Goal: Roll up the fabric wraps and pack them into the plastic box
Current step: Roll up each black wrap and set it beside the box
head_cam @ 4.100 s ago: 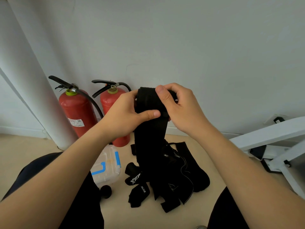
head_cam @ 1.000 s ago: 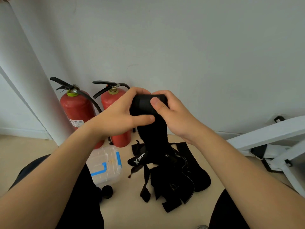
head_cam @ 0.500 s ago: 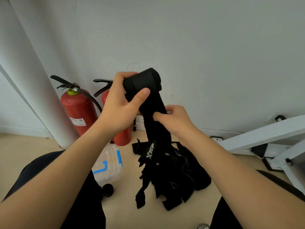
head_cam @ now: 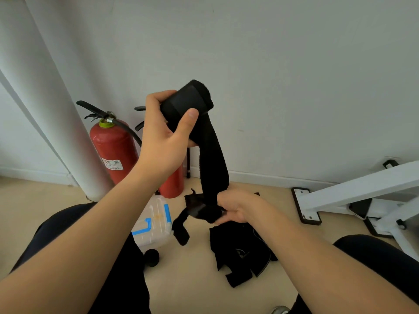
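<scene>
Black fabric wrap (head_cam: 210, 155): held in the air, top end rolled, tail hanging. Heap of other wraps (head_cam: 240, 252): on the floor below. Plastic box (head_cam: 154, 223): on the floor, left of the heap. My left hand (head_cam: 165, 141): fingers curled round the roll. My right hand (head_cam: 238, 208): fingers clamped on the tail. Small black roll (head_cam: 151, 257): beside the box.

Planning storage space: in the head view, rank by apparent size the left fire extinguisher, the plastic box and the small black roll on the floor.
fire extinguisher
plastic box
black roll
The extinguisher stands farther away yet looks largest.
</scene>
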A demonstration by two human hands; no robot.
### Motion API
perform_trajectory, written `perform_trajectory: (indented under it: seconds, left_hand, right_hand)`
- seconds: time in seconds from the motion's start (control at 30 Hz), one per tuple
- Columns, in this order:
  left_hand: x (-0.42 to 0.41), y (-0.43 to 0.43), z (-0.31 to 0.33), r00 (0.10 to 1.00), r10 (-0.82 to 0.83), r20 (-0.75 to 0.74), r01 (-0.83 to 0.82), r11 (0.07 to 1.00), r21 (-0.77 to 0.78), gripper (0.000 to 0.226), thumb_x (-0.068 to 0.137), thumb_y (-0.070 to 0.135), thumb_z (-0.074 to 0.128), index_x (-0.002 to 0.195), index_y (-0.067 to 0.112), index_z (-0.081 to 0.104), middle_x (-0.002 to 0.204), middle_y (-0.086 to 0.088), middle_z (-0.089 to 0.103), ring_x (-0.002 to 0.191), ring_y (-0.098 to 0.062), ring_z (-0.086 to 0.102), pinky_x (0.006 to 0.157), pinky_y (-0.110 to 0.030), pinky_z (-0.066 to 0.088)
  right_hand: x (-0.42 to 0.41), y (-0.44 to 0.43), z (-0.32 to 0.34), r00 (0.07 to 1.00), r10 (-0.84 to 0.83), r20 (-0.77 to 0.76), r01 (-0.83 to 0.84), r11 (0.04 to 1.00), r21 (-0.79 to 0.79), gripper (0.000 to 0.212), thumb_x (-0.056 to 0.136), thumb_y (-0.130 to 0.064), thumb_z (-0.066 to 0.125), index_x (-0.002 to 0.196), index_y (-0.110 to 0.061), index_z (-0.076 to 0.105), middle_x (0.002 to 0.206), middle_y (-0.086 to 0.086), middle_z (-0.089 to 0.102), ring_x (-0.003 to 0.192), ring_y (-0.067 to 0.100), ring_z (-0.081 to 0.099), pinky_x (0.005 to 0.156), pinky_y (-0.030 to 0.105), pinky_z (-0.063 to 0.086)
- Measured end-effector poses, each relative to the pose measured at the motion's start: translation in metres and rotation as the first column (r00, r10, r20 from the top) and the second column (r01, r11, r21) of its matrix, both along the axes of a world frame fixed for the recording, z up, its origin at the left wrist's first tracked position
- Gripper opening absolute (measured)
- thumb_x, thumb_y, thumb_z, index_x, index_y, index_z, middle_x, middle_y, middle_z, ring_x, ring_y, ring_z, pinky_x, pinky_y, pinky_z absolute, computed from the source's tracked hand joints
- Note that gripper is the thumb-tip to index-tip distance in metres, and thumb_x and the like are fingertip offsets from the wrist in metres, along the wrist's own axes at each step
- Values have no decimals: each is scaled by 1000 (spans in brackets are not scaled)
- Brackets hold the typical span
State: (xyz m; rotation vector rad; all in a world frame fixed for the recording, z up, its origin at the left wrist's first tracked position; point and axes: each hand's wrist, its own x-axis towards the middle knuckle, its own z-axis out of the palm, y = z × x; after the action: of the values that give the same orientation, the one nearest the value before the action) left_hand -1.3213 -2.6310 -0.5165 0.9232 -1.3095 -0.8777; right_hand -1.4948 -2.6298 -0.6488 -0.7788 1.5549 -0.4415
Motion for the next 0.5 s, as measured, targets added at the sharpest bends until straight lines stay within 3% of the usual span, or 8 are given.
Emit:
perform_trajectory:
  seconds: [0.1,0.2,0.27,0.33,0.4,0.5]
  left_hand:
    - [0,0,-4,995,40,94,-34,998,-61,42,105,20,71,139,14,46,116,3,61,102,-13,74,68,-35,67]
    - [0,-1,-4,982,111,150,-94,989,-118,42,105,24,70,139,18,46,117,9,61,106,-21,72,83,-48,66]
    - [1,-2,-3,979,169,117,-152,978,-146,44,105,24,70,140,16,45,115,13,60,104,-8,70,85,-38,65]
    - [5,-4,-1,974,213,76,-200,969,-147,44,105,24,69,141,15,45,115,13,59,101,-2,68,83,-33,64]
    - [9,-8,-1,976,205,69,-198,975,-100,43,105,27,68,141,17,45,116,12,59,105,-6,69,90,-42,64]
    - [10,-9,-2,984,156,88,-152,987,-51,45,104,28,71,141,19,46,117,12,61,111,-18,71,91,-51,64]
  right_hand:
    - [0,-1,-10,984,36,-176,-52,995,-85,25,104,-2,61,127,-9,65,120,19,72,111,38,71,92,57,65]
    - [-4,-2,-18,937,-42,-348,-33,977,-209,30,93,-7,66,124,-6,64,110,15,70,107,33,69,95,48,64]
    - [-8,0,-20,947,-4,-320,-44,989,-141,41,91,-16,71,129,-4,61,110,11,67,102,28,67,83,39,63]
    - [-13,5,-22,933,154,-325,-173,984,-31,49,99,-26,73,141,-8,53,104,1,58,93,18,59,73,30,53]
    - [-16,8,-30,918,181,-352,-222,972,-80,39,106,-25,64,142,-10,56,101,0,58,90,17,59,72,29,54]
    - [-17,8,-37,922,-30,-385,-98,946,-310,11,102,-17,60,109,-15,67,101,7,70,94,22,69,79,35,63]
